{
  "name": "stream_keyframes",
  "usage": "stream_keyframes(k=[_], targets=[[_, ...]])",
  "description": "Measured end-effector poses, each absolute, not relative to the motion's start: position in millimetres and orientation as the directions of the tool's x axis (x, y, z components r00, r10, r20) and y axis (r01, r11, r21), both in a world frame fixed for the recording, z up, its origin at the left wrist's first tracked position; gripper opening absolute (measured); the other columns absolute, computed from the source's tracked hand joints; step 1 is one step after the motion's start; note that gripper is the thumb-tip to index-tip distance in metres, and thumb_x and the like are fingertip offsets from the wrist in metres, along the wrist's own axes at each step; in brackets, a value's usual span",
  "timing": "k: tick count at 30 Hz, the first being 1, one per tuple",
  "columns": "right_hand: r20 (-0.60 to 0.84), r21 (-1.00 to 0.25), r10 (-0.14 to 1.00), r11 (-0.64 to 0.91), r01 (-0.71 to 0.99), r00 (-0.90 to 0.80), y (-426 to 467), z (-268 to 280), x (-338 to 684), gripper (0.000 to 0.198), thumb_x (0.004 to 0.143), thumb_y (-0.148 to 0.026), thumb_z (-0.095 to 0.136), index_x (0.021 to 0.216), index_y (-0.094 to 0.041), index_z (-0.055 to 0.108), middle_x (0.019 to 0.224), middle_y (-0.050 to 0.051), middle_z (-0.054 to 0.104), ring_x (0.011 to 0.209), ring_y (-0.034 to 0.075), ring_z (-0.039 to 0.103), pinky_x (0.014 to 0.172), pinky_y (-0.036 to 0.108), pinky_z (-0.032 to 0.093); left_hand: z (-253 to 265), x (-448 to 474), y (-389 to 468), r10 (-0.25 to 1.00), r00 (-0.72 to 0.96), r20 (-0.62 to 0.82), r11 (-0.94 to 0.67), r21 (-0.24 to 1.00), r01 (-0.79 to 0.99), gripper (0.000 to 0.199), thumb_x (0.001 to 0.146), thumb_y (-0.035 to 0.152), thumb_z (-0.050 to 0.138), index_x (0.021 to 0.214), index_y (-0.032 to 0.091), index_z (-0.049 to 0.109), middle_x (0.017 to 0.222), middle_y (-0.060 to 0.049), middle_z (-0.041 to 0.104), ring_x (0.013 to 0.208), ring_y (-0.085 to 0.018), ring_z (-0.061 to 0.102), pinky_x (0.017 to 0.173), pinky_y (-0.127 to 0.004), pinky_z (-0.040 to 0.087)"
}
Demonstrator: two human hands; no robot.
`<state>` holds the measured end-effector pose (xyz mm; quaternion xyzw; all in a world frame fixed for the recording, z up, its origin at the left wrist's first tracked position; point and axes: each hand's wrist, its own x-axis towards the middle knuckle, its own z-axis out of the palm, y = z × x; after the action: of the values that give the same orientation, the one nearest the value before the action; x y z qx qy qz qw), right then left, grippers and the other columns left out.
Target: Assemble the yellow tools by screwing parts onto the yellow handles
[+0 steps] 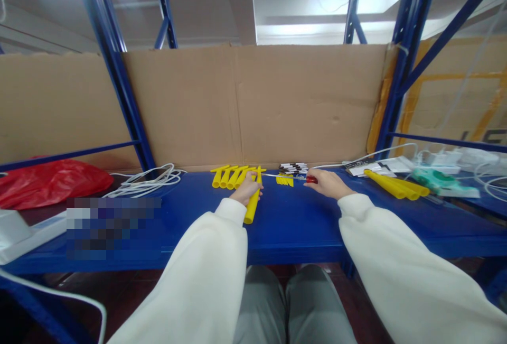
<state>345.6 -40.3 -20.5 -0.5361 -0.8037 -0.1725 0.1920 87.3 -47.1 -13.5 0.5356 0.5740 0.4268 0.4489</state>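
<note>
Screwdriver (312,179) gripped in the right hand (328,183) could slip and poke the left hand (244,191) if the yellow tube (252,211) held there rolls.

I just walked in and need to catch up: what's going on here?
A person in white sleeves is working at a blue bench. The left hand holds a yellow tube-shaped piece; the right hand grips a red-handled tool, its thin metal shaft pointing toward that piece. Whether they touch is too small to tell. A row of similar yellow tubes lies beyond the left hand.
</note>
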Motion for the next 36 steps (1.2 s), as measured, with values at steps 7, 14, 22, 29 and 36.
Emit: stream_keyframes(k=[7, 14, 22, 29, 36], targets=[[0.474, 0.070, 0.820, 0.329, 0.942, -0.321, -46.9, -17.0, 342.2, 0.021, 0.094, -0.039, 0.052, 0.095, -0.023, 0.065, 0.096, 0.008, 0.076, 0.088, 0.024, 0.070, 0.068, 0.028, 0.043, -14.3, 83.1, -46.1, 0.998, -0.010, -0.057, 0.058, 0.973, 0.222, 0.048, 0.086, 0.003, 0.049, 0.128, 0.026, 0.043, 0.079, 0.002, 0.057, 0.047, -0.007, 0.049, 0.043, -0.016, 0.041], [0.491, 0.063, 0.810, 0.333, 0.941, -0.320, -46.7, -17.4, 342.5, 0.007, 0.089, -0.028, 0.057, 0.094, -0.023, 0.057, 0.087, 0.006, 0.073, 0.077, 0.022, 0.068, 0.059, 0.027, 0.036, -13.8, 82.4, -45.6, 0.998, -0.013, -0.058, 0.059, 0.975, 0.213, 0.048, 0.085, 0.005, 0.053, 0.128, 0.026, 0.044, 0.081, 0.000, 0.060, 0.047, -0.008, 0.050, 0.044, -0.018, 0.042], [0.534, 0.078, 0.781, 0.336, 0.938, -0.324, -46.6, -17.6, 343.4, 0.023, 0.094, -0.039, 0.051, 0.098, -0.023, 0.068, 0.105, 0.009, 0.074, 0.094, 0.024, 0.068, 0.070, 0.029, 0.043, -10.7, 83.7, -48.4, 0.997, -0.017, -0.079, 0.081, 0.978, 0.194, 0.053, 0.088, 0.000, 0.041, 0.135, 0.023, 0.034, 0.075, 0.002, 0.056, 0.044, -0.007, 0.047, 0.041, -0.017, 0.041], [0.501, 0.065, 0.802, 0.340, 0.938, -0.325, -44.3, -21.7, 339.9, 0.015, 0.090, -0.036, 0.059, 0.097, -0.022, 0.059, 0.085, 0.007, 0.074, 0.075, 0.023, 0.068, 0.060, 0.027, 0.038, -10.4, 82.7, -47.9, 0.996, -0.044, -0.083, 0.089, 0.981, 0.173, 0.053, 0.087, 0.001, 0.043, 0.134, 0.024, 0.037, 0.076, 0.002, 0.056, 0.044, -0.007, 0.047, 0.041, -0.016, 0.041], [0.532, 0.109, 0.760, 0.376, 0.920, -0.373, -45.0, -20.6, 342.7, 0.016, 0.093, -0.035, 0.053, 0.092, -0.022, 0.063, 0.097, 0.010, 0.074, 0.086, 0.024, 0.069, 0.066, 0.028, 0.041, -11.8, 82.7, -47.3, 0.996, -0.039, -0.079, 0.084, 0.981, 0.176, 0.054, 0.087, 0.001, 0.042, 0.135, 0.025, 0.038, 0.074, 0.002, 0.056, 0.045, -0.007, 0.047, 0.040, -0.016, 0.040]])
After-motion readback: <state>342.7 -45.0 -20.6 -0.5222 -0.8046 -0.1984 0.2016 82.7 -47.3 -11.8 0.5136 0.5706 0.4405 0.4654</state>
